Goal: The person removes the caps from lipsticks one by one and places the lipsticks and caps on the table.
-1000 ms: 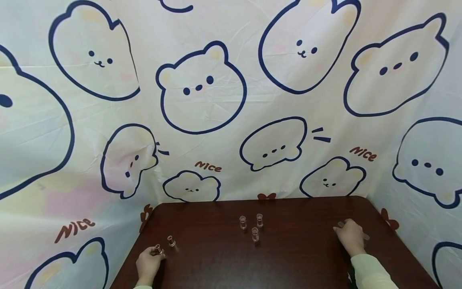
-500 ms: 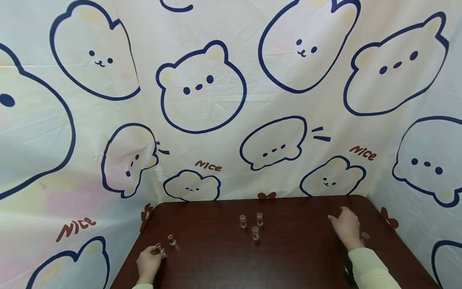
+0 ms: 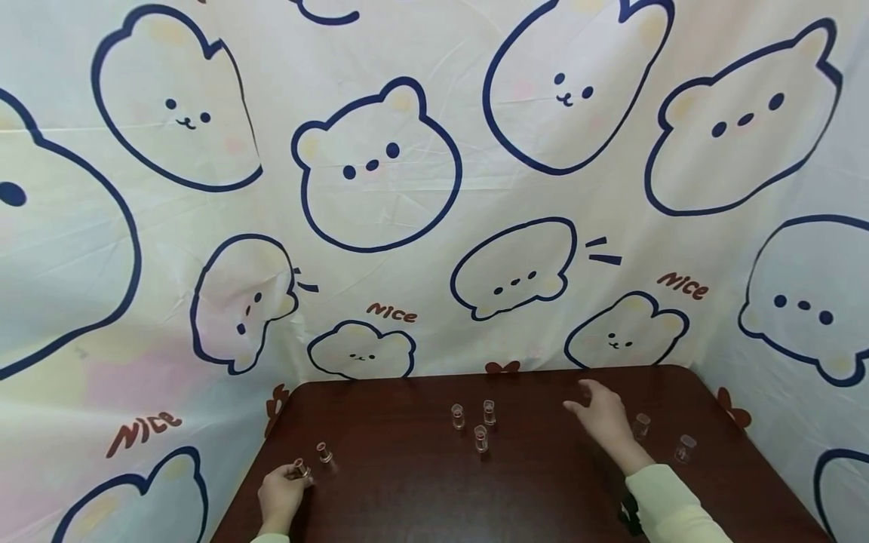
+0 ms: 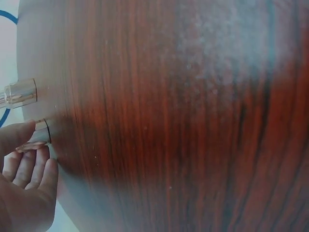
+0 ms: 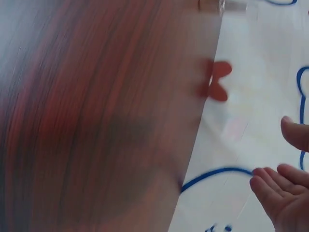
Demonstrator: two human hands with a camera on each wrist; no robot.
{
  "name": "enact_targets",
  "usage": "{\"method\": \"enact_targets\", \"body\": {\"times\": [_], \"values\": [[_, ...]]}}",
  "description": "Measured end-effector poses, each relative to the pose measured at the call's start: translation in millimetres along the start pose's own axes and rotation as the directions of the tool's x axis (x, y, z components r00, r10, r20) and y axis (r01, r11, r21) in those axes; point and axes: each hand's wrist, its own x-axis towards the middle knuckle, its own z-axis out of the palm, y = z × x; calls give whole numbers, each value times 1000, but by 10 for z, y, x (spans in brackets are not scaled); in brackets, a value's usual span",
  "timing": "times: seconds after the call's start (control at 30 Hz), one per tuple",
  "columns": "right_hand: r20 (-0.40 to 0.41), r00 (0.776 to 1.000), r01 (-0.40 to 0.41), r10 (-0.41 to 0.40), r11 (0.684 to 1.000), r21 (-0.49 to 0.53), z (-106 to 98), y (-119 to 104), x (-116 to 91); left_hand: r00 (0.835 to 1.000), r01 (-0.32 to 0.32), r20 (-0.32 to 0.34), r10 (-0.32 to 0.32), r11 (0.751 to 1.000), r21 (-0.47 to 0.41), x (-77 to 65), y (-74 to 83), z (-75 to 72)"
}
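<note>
In the head view my left hand [image 3: 280, 494] holds a small clear cup [image 3: 301, 467] at the table's left side. The left wrist view shows this cup [image 4: 42, 131] between thumb and fingers, partly hidden by them. Just beyond it stands a similar small cup [image 3: 323, 452], narrower at the top. My right hand [image 3: 604, 418] hovers over the right part of the table, its thumb and fingers apart with nothing between them. Close by on its right are a clear cup [image 3: 641, 426] and another clear cup [image 3: 686, 449]. The right wrist view also shows the hand [image 5: 282, 193] holding nothing.
Three small clear cups, among them a front cup [image 3: 480, 439], stand grouped near the middle of the dark brown wooden table [image 3: 407, 498]. A pale curtain [image 3: 523, 188] printed with cartoon animals surrounds the table at the back and both sides.
My right hand has come away from the cups at the right and moved left, uncovering both of them. My left hand keeps its hold on its cup in the same place.
</note>
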Motion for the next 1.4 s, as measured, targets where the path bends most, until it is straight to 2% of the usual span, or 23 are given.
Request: {"method": "enact_targets", "body": {"times": [0.17,0.57,0.93,1.4], "values": [[57,997,51,-54,997,55,165,-183,-65,1000,-8,0,8,1000,-8,-5,-1,5],[97,989,98,-110,987,129,579,-477,-213,1000,-3,-10,3,1000,-6,-15,5,8],[222,960,138,-173,976,166,942,-612,-286,1000,-12,-18,12,1000,-6,-21,-2,-8],[250,958,125,-139,990,70,1249,-739,-263,999,-35,-13,35,999,15,-12,1,-15]]}}
